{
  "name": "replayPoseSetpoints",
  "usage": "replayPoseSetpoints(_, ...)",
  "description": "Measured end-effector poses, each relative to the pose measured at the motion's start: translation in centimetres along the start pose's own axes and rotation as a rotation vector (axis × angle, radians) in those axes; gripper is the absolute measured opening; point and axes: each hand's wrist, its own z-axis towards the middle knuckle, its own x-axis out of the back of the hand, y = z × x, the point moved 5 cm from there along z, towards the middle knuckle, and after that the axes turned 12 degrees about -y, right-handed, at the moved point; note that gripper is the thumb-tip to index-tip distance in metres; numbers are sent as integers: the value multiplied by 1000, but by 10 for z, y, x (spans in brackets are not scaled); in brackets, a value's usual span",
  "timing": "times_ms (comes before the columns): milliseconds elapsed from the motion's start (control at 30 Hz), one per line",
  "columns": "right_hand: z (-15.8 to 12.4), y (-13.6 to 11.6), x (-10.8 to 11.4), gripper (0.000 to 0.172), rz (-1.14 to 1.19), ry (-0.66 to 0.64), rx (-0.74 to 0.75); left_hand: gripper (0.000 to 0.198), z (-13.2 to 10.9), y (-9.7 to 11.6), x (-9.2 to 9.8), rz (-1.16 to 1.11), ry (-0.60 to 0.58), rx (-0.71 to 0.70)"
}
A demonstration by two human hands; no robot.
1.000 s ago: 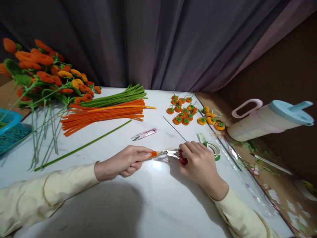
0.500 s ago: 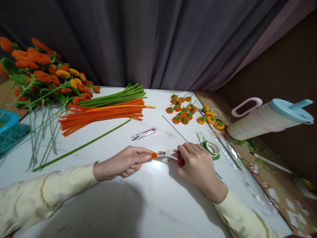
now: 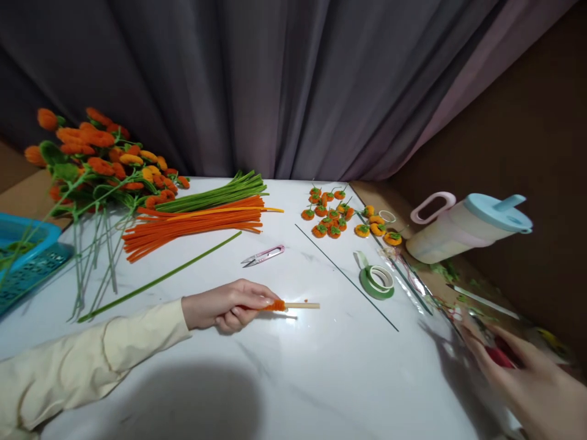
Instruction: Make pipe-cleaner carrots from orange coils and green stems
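My left hand (image 3: 227,305) pinches an orange pipe cleaner (image 3: 274,305) coiled round a pale wooden stick (image 3: 305,305), whose bare end points right. At the lower right, my right hand (image 3: 534,379) is closed around red-handled pliers (image 3: 499,357); the hand and the tool's tip are blurred. Small thread snips (image 3: 263,255) lie on the white table above the left hand. Between the hands rests a thin dark green wire (image 3: 346,277). A roll of green tape (image 3: 373,288) lies near it.
Orange pipe cleaners (image 3: 197,225) and green ones (image 3: 220,192) lie in bundles at the back. Finished orange flowers (image 3: 92,137) are heaped left, beside a blue basket (image 3: 34,247). Small orange flower heads (image 3: 334,214) sit back right, near a tumbler (image 3: 463,229).
My right hand has moved away from the coil with the pliers, out to the lower right. The left hand keeps its hold, and the wooden stick's end now shows. The view has shifted slightly.
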Motion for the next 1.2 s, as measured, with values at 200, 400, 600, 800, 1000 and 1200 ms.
replayPoseSetpoints(200,-5,33,-17,24,-230,58,106,20,-1,8,-16,-27,-19,26)
replayPoseSetpoints(400,19,-92,33,23,-16,111,406,21,-15,18,-56,-69,-84,29)
replayPoseSetpoints(600,-9,-266,26,24,110,-121,1038,16,-35,10,-94,-127,-151,65)
replayPoseSetpoints(800,-16,-285,18,20,119,-53,1148,23,-57,3,-102,-226,-153,68)
replayPoseSetpoints(1000,-1,-280,25,19,321,13,998,42,-83,23,-99,82,137,-383)
replayPoseSetpoints(1200,13,-288,2,17,685,-296,766,41,-91,37,-94,532,466,-701)
